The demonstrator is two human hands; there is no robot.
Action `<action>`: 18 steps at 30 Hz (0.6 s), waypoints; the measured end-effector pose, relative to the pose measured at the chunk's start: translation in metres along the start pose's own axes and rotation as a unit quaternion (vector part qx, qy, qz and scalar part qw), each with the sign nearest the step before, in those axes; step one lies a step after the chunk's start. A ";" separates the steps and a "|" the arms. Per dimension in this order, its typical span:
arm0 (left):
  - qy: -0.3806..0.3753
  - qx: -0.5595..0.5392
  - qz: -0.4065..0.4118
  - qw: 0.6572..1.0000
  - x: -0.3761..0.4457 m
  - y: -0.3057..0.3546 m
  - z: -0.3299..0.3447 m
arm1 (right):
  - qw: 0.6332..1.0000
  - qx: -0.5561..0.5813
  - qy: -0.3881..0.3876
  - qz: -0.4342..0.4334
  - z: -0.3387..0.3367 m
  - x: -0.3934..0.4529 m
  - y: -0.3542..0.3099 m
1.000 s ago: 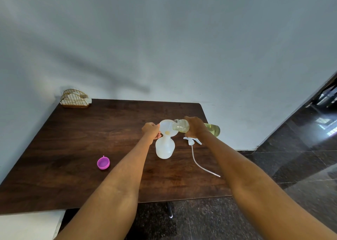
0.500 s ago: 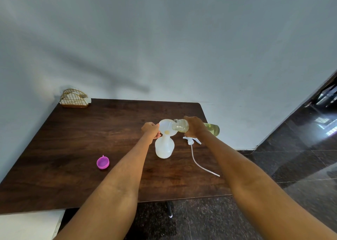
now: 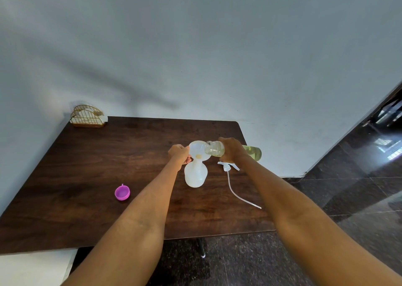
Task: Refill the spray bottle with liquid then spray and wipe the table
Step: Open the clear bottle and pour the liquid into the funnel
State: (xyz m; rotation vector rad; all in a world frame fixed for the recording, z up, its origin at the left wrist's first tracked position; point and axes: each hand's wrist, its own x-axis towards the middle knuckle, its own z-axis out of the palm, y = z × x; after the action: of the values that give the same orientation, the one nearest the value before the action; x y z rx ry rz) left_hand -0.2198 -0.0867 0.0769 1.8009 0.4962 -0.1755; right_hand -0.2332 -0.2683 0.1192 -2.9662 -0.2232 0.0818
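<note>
Translucent white spray bottle (image 3: 195,174) mid-table (image 3: 91,177), round funnel (image 3: 198,150) on top pinched by left hand (image 3: 178,154), right hand (image 3: 233,149) gripping tipped clear bottle (image 3: 252,152) of yellowish liquid, dark woodgrain, grey wall (image 3: 195,46).

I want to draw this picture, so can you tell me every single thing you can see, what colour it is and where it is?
table: one, dark brown wood, against the wall
spray bottle: one, cloudy white, standing mid-table, no top on
funnel: one, white, sitting in the spray bottle's neck
refill bottle: one, clear with yellow-green liquid, tipped sideways, mouth over the funnel
sprayer top with tube: one, white, lying on the table right of the spray bottle
cap: one, purple, on the table toward the left
napkin holder: one, gold wire, far left corner
wall: one, pale grey, behind the table
floor: dark shiny tiles, right and below
left hand: one, holds the funnel's rim
right hand: one, holds the refill bottle
</note>
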 end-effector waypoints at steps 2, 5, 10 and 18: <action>0.000 0.004 0.003 1.000 0.000 0.000 -0.001 | 1.000 0.002 0.000 0.001 0.000 0.000 0.000; 0.001 0.008 0.004 1.000 0.000 -0.001 -0.001 | 1.000 0.000 0.001 -0.002 0.000 0.000 -0.001; 0.000 0.009 0.004 1.000 -0.001 0.000 -0.001 | 1.000 -0.003 0.000 -0.003 0.000 -0.001 -0.001; 0.004 0.013 -0.001 1.000 -0.001 0.000 -0.001 | 1.000 -0.006 0.000 -0.006 0.000 0.000 -0.003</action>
State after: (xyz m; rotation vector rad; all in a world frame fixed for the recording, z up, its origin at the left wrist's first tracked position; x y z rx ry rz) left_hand -0.2212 -0.0861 0.0775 1.8265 0.5040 -0.1759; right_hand -0.2336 -0.2654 0.1195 -2.9759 -0.2438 0.0793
